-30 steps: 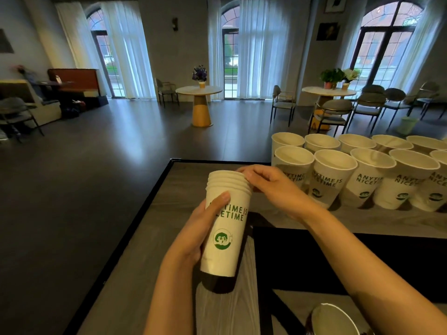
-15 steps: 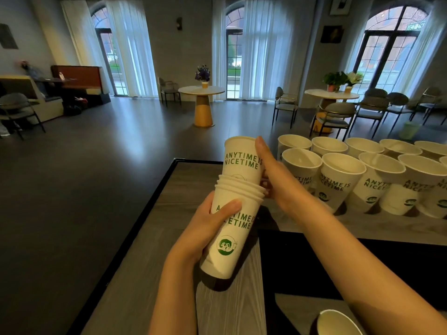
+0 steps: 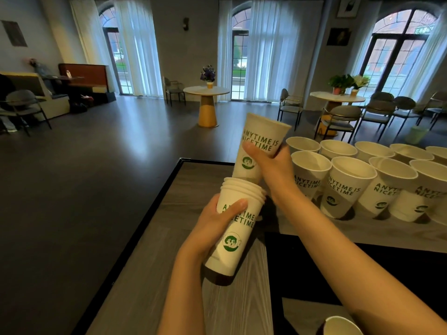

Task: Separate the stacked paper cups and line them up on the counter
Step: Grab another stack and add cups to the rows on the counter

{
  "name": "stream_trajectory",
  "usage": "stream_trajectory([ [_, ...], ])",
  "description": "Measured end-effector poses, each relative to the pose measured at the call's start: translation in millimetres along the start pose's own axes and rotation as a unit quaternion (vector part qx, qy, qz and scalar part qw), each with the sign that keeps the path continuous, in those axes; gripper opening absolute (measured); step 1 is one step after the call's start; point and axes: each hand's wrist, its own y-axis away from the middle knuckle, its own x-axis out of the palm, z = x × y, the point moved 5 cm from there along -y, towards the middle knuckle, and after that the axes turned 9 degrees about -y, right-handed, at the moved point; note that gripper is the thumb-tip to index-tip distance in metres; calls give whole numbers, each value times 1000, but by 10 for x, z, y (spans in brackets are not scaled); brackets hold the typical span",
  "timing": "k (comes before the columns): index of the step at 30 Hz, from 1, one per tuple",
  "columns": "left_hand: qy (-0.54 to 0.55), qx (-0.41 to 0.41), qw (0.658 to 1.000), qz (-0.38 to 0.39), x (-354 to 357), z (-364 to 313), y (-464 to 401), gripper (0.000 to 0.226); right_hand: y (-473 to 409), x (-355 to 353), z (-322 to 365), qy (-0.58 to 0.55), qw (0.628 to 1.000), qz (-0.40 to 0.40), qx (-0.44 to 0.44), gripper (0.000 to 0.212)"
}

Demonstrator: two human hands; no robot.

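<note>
Two hands: both bare, both gripping paper cups above the counter [image 3: 150, 274], seen from the head camera.
Left hand [image 3: 217, 221]: wrapped around the upper half of the cup stack [image 3: 238, 228], thumb across the green lettering, fingers hidden behind.
Cup stack: white nested paper cups, several rims bunched at the top, tilted with the top leaning away from the person; base off the counter, shadow beneath it.
Right hand [image 3: 271, 163]: closed around the single cup [image 3: 260, 146], thumb on its front just under the words "ANYTIME IS NICETIME".
Single cup: directly above the stack and leaning right; its base sits at the stack's top rim, whether still inside or just clear I cannot tell.
Lined-up cups [image 3: 348, 187]: upright, open-mouthed, in two rows just right of the right hand, the nearest one beside the right wrist.
Lone cup [image 3: 341, 326]: only its rim shows, below the right forearm at the bottom edge.
</note>
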Motion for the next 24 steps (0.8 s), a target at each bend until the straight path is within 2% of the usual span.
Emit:
stream_trajectory([
  [2,26,-7,1000,-3,-74,23,20,49,-89,-24,-17,30,997,-21,-65,72],
  [4,64,-6,998,-9,-151,67,50,47,-151,-34,-170,80,993,-11,-82,75],
  [8,104,-23,994,-11,-197,135,79,58,-186,-103,-646,112,993,9,-43,82],
  [12,113,-36,993,-12,-215,166,49,68,-149,-223,-947,101,995,-12,-15,88],
  [16,157,-66,985,-12,-222,253,5,75,-174,-244,-1121,160,987,-14,0,103],
  [20,174,-74,982,8,-176,292,-31,68,-265,-237,-1108,225,974,-35,6,90],
  [24,180,-86,980,15,-138,313,-57,69,-460,-285,-1177,206,976,-61,16,90],
])
